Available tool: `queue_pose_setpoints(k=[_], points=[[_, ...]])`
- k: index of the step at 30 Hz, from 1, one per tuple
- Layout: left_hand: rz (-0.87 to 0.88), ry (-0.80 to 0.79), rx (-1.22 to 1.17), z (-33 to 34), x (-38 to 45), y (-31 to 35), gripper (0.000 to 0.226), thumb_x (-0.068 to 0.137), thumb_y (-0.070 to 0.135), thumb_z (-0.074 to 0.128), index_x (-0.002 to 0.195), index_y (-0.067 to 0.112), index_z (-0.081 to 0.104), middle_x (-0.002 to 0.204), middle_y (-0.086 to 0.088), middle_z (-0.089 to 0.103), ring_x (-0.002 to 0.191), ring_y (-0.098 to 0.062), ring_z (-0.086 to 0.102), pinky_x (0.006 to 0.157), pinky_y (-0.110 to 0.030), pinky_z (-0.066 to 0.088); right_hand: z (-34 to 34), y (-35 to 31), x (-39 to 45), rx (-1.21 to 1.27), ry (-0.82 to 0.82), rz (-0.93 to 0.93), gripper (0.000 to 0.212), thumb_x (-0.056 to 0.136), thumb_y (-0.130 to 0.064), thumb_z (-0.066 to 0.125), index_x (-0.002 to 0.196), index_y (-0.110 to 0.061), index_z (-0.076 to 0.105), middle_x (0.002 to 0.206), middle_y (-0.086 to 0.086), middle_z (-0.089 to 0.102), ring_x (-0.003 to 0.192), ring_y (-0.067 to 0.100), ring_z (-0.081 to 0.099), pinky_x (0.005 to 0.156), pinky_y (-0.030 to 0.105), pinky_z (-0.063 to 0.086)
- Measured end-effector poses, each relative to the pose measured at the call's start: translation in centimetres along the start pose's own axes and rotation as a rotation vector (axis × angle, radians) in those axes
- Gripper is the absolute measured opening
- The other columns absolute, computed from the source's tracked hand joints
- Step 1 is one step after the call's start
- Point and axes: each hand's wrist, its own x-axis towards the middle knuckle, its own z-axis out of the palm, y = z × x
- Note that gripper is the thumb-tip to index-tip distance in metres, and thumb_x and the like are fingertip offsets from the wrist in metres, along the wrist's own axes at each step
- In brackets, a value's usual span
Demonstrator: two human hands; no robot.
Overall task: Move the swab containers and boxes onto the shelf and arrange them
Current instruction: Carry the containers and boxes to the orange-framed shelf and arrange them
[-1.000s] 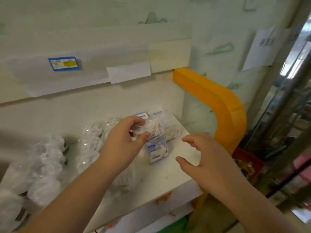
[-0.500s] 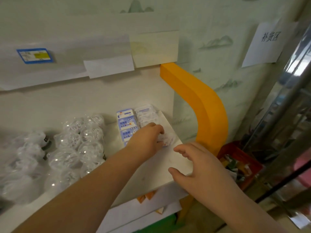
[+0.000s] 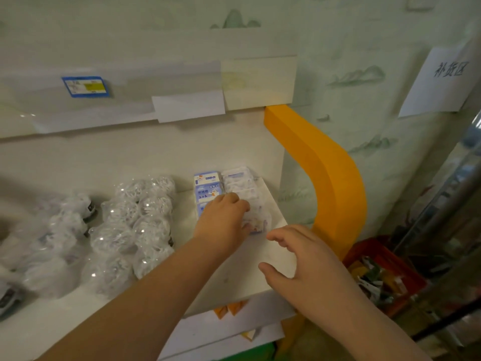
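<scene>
Left hand [image 3: 223, 222] stays gripping the boxes [image 3: 244, 201]; right hand [image 3: 299, 261] still hovers, fingers loose

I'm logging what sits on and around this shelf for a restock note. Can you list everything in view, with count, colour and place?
Shelf: one, white, across the lower half.
Blue-and-white boxes: a row, count unclear, at the back right of the shelf.
Clear swab containers: a row, count unclear, right of the boxes.
Clear wrapped round packs: many, clear and white, left and centre of the shelf.
Price label: one, blue with yellow, on the upper shelf edge.
Paper slips: several, white, along that edge.
Orange post: one, curved, right of the shelf.
Red crate: one, lower right, filled with mixed items.
Paper sign: one, white, on the wall, upper right.
Left hand: on the front container.
Right hand: open, over the shelf's front right corner.
</scene>
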Motion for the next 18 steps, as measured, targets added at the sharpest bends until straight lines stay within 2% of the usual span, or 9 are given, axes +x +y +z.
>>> queue_pose_setpoints(k=[5,10,14,16,18], points=[[-0.068,0.17,-0.113,-3.6,-3.0,-2.3,0.036,0.076,0.033,0.07,0.11,0.022,0.067,0.108,0.0,0.062,0.103,-0.026,0.057,0.087,-0.036,0.047,0.9,0.0,2.2,0.027,0.052,-0.047,0.041,0.081,-0.043,0.071,0.12,-0.04,0.056,0.11,-0.026,0.051,0.104,-0.005,0.048,0.087,0.018,0.044],[-0.218,0.311,-0.11,-8.6,-7.8,-6.5,0.029,0.081,0.038,0.066,0.107,0.027,0.066,0.106,0.01,0.06,0.101,-0.015,0.057,0.088,-0.027,0.044,3.1,-2.2,5.2,0.101,0.061,-0.16,0.04,0.079,-0.039,0.073,0.116,-0.035,0.059,0.111,-0.02,0.056,0.105,0.003,0.056,0.088,0.021,0.048],[-0.346,0.324,-0.017,-11.5,-12.0,-10.2,0.026,0.084,0.033,0.066,0.11,0.028,0.068,0.109,0.011,0.062,0.104,-0.011,0.055,0.088,-0.019,0.035,5.7,-5.8,7.1,0.161,0.044,-0.255,0.037,0.077,-0.037,0.072,0.113,-0.032,0.061,0.109,-0.018,0.057,0.104,0.005,0.057,0.091,0.027,0.049],[-0.426,0.296,0.041,-12.4,-13.9,-12.0,0.027,0.085,0.036,0.064,0.111,0.028,0.068,0.112,0.011,0.063,0.108,-0.013,0.055,0.092,-0.023,0.038,7.1,-7.9,7.9,0.167,0.023,-0.302,0.039,0.076,-0.041,0.068,0.113,-0.03,0.062,0.108,-0.017,0.057,0.103,0.005,0.058,0.092,0.027,0.048],[-0.504,0.268,0.059,-13.3,-15.7,-13.7,0.029,0.087,0.039,0.059,0.113,0.031,0.067,0.115,0.014,0.062,0.11,-0.012,0.055,0.095,-0.027,0.041,8.6,-9.9,8.8,0.147,-0.003,-0.342,0.038,0.079,-0.039,0.071,0.115,-0.03,0.062,0.11,-0.017,0.056,0.104,0.004,0.056,0.092,0.02,0.044]])
